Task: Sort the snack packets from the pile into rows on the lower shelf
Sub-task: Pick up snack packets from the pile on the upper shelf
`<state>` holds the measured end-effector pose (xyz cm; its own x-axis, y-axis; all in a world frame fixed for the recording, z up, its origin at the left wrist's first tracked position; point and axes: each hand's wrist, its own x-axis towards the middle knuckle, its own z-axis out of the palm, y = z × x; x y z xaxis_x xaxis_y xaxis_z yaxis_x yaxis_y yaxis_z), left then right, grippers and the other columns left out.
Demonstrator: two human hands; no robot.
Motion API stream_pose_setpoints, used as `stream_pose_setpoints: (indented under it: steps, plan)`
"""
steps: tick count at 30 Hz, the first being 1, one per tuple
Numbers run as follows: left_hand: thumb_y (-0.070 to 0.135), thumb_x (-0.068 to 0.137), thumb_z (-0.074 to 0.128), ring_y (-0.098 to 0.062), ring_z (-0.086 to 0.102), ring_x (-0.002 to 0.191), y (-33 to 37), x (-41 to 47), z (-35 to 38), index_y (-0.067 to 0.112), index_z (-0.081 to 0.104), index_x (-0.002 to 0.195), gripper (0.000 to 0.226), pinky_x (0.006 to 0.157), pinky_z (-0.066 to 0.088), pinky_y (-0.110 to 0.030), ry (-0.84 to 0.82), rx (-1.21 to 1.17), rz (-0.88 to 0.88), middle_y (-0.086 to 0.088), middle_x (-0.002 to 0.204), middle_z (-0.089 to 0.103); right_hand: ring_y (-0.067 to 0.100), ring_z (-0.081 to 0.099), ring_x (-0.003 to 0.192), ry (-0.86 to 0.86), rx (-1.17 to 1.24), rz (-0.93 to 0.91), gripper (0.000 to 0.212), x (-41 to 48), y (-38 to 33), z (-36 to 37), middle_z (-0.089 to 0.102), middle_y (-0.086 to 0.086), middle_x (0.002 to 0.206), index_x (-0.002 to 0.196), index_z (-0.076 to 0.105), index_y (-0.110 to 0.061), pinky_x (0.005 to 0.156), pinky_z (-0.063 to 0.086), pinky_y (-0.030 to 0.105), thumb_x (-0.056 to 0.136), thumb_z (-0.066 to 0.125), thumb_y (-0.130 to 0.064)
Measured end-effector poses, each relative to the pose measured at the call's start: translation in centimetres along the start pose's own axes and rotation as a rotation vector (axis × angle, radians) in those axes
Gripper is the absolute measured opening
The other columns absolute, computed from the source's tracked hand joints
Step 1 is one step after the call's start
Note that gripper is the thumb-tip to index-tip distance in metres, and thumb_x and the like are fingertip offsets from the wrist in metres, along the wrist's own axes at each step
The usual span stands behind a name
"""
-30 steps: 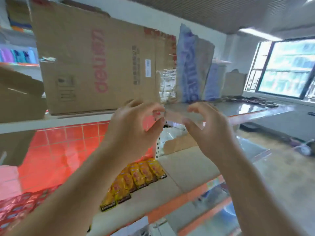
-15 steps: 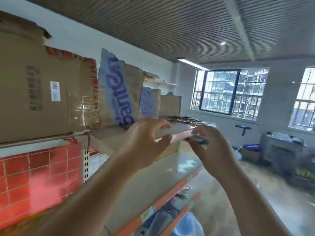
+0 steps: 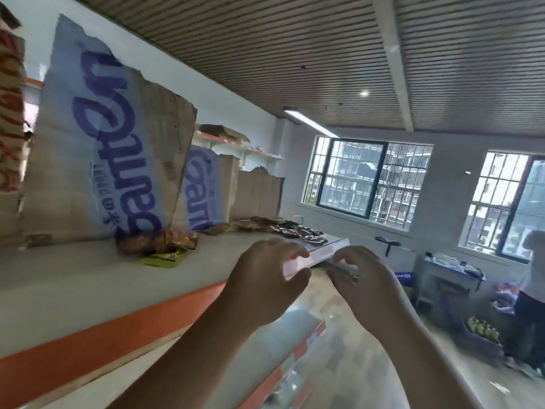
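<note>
Though both hands are raised at its far end, the widest thing in view is the slatted ceiling (image 3: 295,54), and below it runs the upper shelf (image 3: 88,278), grey on top with an orange front edge. On that shelf 2 cardboard boxes with blue lettering stand upright against the wall: the large box (image 3: 73,172) nearer the camera, the smaller box (image 3: 206,190) just beyond it. 2 barred windows (image 3: 368,178) fill the far wall, and a person (image 3: 530,305) stands at the right edge of the room. Under the forearms the lower shelf (image 3: 274,338) shows as a pale board with an orange edge.

The left hand (image 3: 265,287) has its fingers curled, thumb below and fingertips above, pinching a pale strip (image 3: 318,256) that lies along the shelf's end corner. The right hand (image 3: 368,287), close beside it but apart, curls its fingers over a thin dark item (image 3: 346,271), too blurred to identify.

The snack packets lie on the upper shelf. An orange-brown heap (image 3: 156,242) rests at the foot of the large box, with a green packet (image 3: 163,258) flat just in front of it. A line of dark packets (image 3: 292,231) trails toward the shelf's end, near the hands but untouched by them.
</note>
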<state>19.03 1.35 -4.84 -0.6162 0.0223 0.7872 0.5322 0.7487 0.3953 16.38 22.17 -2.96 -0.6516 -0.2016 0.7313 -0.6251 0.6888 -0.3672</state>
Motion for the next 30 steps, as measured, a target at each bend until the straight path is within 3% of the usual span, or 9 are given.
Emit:
stream_pose_setpoints:
  steps: [7, 9, 12, 14, 18, 21, 23, 26, 30]
  plan:
    - [0.055, 0.081, 0.06, 0.032, 0.043, 0.099, -2.6, 6.8, 7.5, 0.05, 0.055, 0.122, 0.041, 0.081, 0.029, 0.009, 0.035, -0.093, -0.009, 0.032, 0.113, 0.061, -0.003, 0.057, 0.092, -0.02, -0.053, 0.005, 0.024, 8.0, 6.1, 2.2, 0.063, -0.023, 0.104, 0.095, 0.062, -0.042, 0.073, 0.038, 0.007, 0.089, 0.077, -0.025]
    - [0.048, 0.082, 0.065, 0.029, 0.046, 0.097, -2.7, 8.5, 8.7, 0.05, 0.056, 0.121, 0.04, 0.08, 0.031, 0.007, 0.028, -0.1, -0.013, 0.039, 0.092, 0.06, 0.002, 0.058, 0.091, -0.029, -0.054, 0.002, 0.024, 9.9, 7.6, 2.9, 0.064, -0.02, 0.104, 0.095, 0.063, -0.039, 0.074, 0.036, 0.004, 0.088, 0.078, -0.022]
    - [0.039, 0.088, 0.071, 0.011, 0.058, 0.099, -3.0, 11.3, 10.1, 0.037, 0.073, 0.107, 0.019, 0.082, 0.041, -0.005, 0.007, -0.067, -0.009, 0.03, 0.097, 0.068, -0.008, 0.057, 0.09, -0.02, 0.0, -0.017, 0.021, 12.3, 9.6, 3.9, 0.065, -0.017, 0.097, 0.095, 0.068, -0.032, 0.072, 0.035, -0.001, 0.086, 0.08, -0.017]
    - [0.043, 0.09, 0.065, -0.002, 0.063, 0.097, -2.9, 13.0, 10.6, 0.036, 0.073, 0.11, 0.024, 0.088, 0.051, -0.025, -0.019, -0.025, -0.016, 0.016, 0.104, 0.071, -0.011, 0.056, 0.087, -0.022, 0.026, -0.042, 0.017, 14.2, 11.5, 4.7, 0.064, -0.016, 0.092, 0.094, 0.069, -0.027, 0.071, 0.035, -0.002, 0.085, 0.081, -0.018]
    - [0.048, 0.087, 0.064, -0.002, 0.062, 0.096, -3.2, 15.9, 11.8, 0.036, 0.071, 0.119, 0.035, 0.087, 0.054, -0.029, -0.048, 0.03, -0.109, 0.015, 0.111, 0.07, 0.002, 0.059, 0.084, -0.036, 0.066, -0.04, 0.014, 18.8, 16.2, 6.4, 0.065, -0.01, 0.098, 0.096, 0.067, -0.029, 0.067, 0.039, 0.008, 0.088, 0.079, -0.027]
    - [0.049, 0.089, 0.067, 0.004, 0.059, 0.094, -4.2, 18.3, 12.9, 0.039, 0.071, 0.116, 0.029, 0.077, 0.046, -0.019, -0.038, 0.137, -0.139, 0.019, 0.107, 0.068, 0.014, 0.066, 0.09, -0.063, 0.167, -0.011, 0.011, 22.7, 20.4, 8.3, 0.069, -0.004, 0.103, 0.092, 0.066, -0.031, 0.072, 0.047, 0.028, 0.089, 0.076, -0.028]
    - [0.049, 0.089, 0.067, 0.003, 0.059, 0.091, -4.7, 20.7, 14.0, 0.038, 0.072, 0.113, 0.026, 0.071, 0.044, -0.019, -0.051, 0.21, -0.179, 0.021, 0.1, 0.067, 0.009, 0.067, 0.08, -0.09, 0.267, -0.015, 0.013, 25.2, 23.2, 9.7, 0.069, -0.007, 0.094, 0.087, 0.065, -0.033, 0.066, 0.047, 0.029, 0.089, 0.077, -0.029]
    - [0.049, 0.092, 0.067, -0.002, 0.063, 0.089, -6.4, 24.1, 15.8, 0.039, 0.071, 0.107, 0.018, 0.077, 0.054, -0.029, -0.118, 0.255, -0.278, 0.019, 0.096, 0.066, -0.005, 0.059, 0.057, -0.155, 0.313, -0.035, 0.018, 28.7, 26.7, 12.2, 0.065, -0.014, 0.077, 0.081, 0.063, -0.038, 0.057, 0.039, 0.022, 0.088, 0.078, -0.031]
    - [0.051, 0.092, 0.07, -0.004, 0.063, 0.092, -9.7, 27.5, 19.2, 0.039, 0.072, 0.106, 0.019, 0.082, 0.053, -0.029, -0.247, 0.37, -0.438, 0.021, 0.098, 0.065, 0.011, 0.064, 0.068, -0.294, 0.271, -0.063, 0.021, 32.6, 30.6, 15.5, 0.066, -0.011, 0.088, 0.079, 0.058, -0.041, 0.057, 0.045, 0.025, 0.088, 0.077, -0.037]
